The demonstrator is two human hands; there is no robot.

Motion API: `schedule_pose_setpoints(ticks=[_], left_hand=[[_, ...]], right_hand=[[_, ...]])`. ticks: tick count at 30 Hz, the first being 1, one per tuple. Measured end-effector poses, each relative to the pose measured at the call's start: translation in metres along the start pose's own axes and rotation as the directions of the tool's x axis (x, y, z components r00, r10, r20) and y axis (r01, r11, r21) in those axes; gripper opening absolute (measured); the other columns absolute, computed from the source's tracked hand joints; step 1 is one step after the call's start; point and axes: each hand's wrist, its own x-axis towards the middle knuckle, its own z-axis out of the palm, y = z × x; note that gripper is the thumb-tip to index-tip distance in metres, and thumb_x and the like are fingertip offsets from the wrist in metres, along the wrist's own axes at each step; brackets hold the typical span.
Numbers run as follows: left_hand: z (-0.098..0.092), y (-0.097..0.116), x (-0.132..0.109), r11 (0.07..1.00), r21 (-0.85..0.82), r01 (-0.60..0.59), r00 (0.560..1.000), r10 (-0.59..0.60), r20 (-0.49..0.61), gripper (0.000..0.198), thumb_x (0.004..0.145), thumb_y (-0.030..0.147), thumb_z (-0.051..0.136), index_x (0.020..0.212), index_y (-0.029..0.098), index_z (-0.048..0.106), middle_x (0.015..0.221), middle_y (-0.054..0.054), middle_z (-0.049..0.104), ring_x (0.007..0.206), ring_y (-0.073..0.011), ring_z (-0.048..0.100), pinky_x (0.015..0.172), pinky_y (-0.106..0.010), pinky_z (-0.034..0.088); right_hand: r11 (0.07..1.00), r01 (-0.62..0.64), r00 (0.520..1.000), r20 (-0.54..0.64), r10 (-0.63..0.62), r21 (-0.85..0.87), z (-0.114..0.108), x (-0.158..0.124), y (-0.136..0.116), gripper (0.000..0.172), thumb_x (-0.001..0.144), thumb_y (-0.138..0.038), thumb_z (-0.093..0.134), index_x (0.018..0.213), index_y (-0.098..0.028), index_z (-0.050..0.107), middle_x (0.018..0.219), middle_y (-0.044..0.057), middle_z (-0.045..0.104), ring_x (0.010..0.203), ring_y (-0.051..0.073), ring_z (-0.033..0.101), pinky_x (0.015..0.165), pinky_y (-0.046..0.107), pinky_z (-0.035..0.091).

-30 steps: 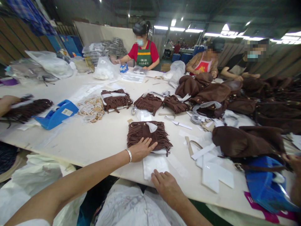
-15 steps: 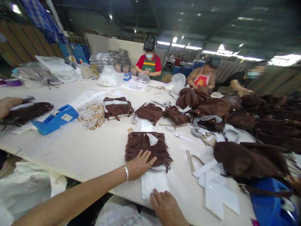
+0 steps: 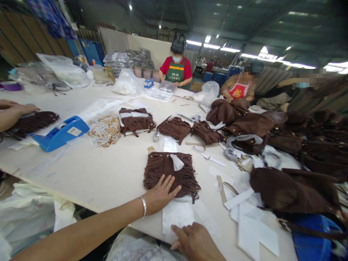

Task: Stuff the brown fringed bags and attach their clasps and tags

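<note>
Tabletop lies before me, bearing the brown fringed bag toward its near edge, just beyond a white sheet. My left hand rests open on the bag; light, even pressure should steady it without creasing. My right hand half-curls at the sheet; I cannot tell whether it pinches.

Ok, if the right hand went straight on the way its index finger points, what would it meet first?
Probably the white sheet just ahead of the right hand; whether they already touch is unclear. Passing above it, the line runs towards the bracelet behind the left hand.
</note>
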Motion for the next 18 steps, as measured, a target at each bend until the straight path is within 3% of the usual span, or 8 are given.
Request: schedule_pose_setpoints(ticks=[2,4,6,9,11,14,16,18], left_hand=[[0.000,0.002,-0.001,1.000,-0.009,0.003,1.000,-0.003,-0.004,0.067,0.091,0.015,0.043,0.151,0.015,0.013,0.152,-0.029,0.019,0.144,-0.0387,0.010,0.110,-0.065,0.021],[-0.001,0.002,-0.001,1.000,-0.017,0.015,1.000,-0.015,-0.006,0.067,0.091,0.015,0.043,0.151,0.016,0.013,0.153,-0.029,0.019,0.144,-0.0385,0.010,0.111,-0.065,0.020],[-0.002,0.003,-0.001,0.999,-0.022,0.029,1.000,-0.029,-0.008,0.067,0.091,0.016,0.044,0.151,0.016,0.015,0.152,-0.028,0.021,0.144,-0.0384,0.010,0.111,-0.065,0.020],[-0.005,0.004,-0.001,0.999,-0.039,0.034,0.999,-0.035,-0.021,0.067,0.090,0.018,0.045,0.151,0.016,0.016,0.152,-0.028,0.023,0.144,-0.0381,0.011,0.112,-0.065,0.019],[-0.006,0.004,-0.001,0.998,-0.062,0.031,0.999,-0.032,-0.028,0.068,0.090,0.019,0.045,0.151,0.016,0.016,0.153,-0.028,0.022,0.145,-0.0376,0.012,0.112,-0.065,0.020],[-0.008,0.005,-0.001,0.992,-0.115,0.045,0.999,-0.048,-0.018,0.073,0.087,0.021,0.050,0.151,0.017,0.015,0.154,-0.026,0.020,0.145,-0.0377,0.011,0.112,-0.066,0.019],[-0.012,0.003,-0.002,0.983,-0.166,0.078,0.997,-0.079,-0.001,0.077,0.084,0.026,0.054,0.151,0.018,0.017,0.155,-0.025,0.018,0.145,-0.0381,0.010,0.113,-0.067,0.017],[-0.018,0.001,-0.002,0.966,-0.240,0.098,0.995,-0.097,0.018,0.078,0.084,0.035,0.057,0.151,0.019,0.020,0.155,-0.024,0.019,0.145,-0.0382,0.011,0.113,-0.067,0.016]], right_hand=[[0.991,-0.096,0.995,-0.025,0.099,0.092,-0.025,0.015,0.024,0.028,0.094,-0.027,0.052,0.122,-0.022,0.052,0.076,0.000,0.071,0.061,0.016,0.066,0.057,0.027,0.048],[0.969,-0.193,0.967,-0.138,0.214,0.151,-0.041,0.038,0.055,0.037,0.097,-0.018,0.041,0.134,-0.023,0.045,0.104,0.007,0.070,0.089,0.017,0.067,0.076,0.028,0.052],[0.946,-0.246,0.923,-0.248,0.295,0.210,-0.041,0.067,0.085,0.043,0.096,-0.017,0.040,0.139,-0.022,0.040,0.121,0.011,0.062,0.110,0.021,0.060,0.092,0.036,0.050],[0.915,-0.250,0.873,-0.335,0.355,0.316,-0.020,0.110,0.113,0.051,0.089,-0.023,0.054,0.137,-0.019,0.038,0.125,0.014,0.057,0.117,0.025,0.056,0.095,0.042,0.050],[0.916,-0.217,0.859,-0.381,0.343,0.337,-0.003,0.132,0.118,0.052,0.086,-0.024,0.058,0.134,-0.018,0.039,0.126,0.014,0.056,0.120,0.026,0.053,0.098,0.045,0.049],[0.946,-0.176,0.841,-0.457,0.289,0.273,0.013,0.149,0.116,0.037,0.088,-0.018,0.052,0.124,-0.017,0.048,0.122,0.013,0.058,0.120,0.024,0.052,0.100,0.044,0.046],[0.973,-0.153,0.865,-0.453,0.216,0.171,0.017,0.150,0.114,0.026,0.090,-0.013,0.046,0.115,-0.018,0.054,0.117,0.012,0.061,0.114,0.022,0.055,0.098,0.041,0.046],[0.995,-0.093,0.923,-0.372,0.095,0.024,0.018,0.148,0.114,0.022,0.092,-0.012,0.046,0.109,-0.018,0.058,0.117,0.011,0.062,0.112,0.022,0.055,0.096,0.040,0.045]])
